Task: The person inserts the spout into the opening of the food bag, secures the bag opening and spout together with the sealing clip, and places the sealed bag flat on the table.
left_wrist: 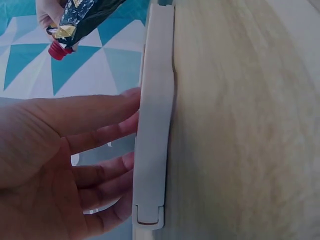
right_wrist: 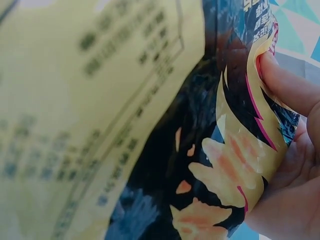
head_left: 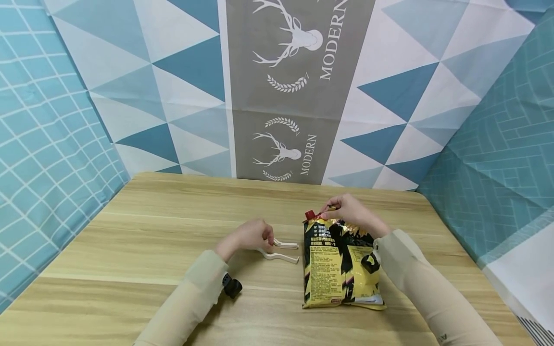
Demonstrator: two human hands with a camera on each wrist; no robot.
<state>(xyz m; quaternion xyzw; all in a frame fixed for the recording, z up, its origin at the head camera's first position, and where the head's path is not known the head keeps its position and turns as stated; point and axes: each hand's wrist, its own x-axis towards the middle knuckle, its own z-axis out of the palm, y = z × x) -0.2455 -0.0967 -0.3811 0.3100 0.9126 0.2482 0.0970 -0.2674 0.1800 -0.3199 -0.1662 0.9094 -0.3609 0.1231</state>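
Observation:
My right hand (head_left: 348, 211) grips the top edge of a yellow-and-black printed packet (head_left: 322, 274), beside a red cap (head_left: 309, 215) at its upper left corner. In the right wrist view, the thumb (right_wrist: 282, 82) presses the packet's near face, with the other fingers behind it. My left hand (head_left: 255, 234) is over slim white bag clips (head_left: 279, 256) on the table, fingers pointing down. In the left wrist view, thumb and fingers pinch at the edge of a long white clip (left_wrist: 156, 115); the fingertips are partly hidden behind it.
Both hands work over a light wooden table (head_left: 151, 230). A patterned cloth backdrop (head_left: 190, 86) with blue and white triangles hangs at its far edge. Blue tiled cloth (head_left: 39, 120) hangs on the left, and a white surface (head_left: 523, 269) lies at the right.

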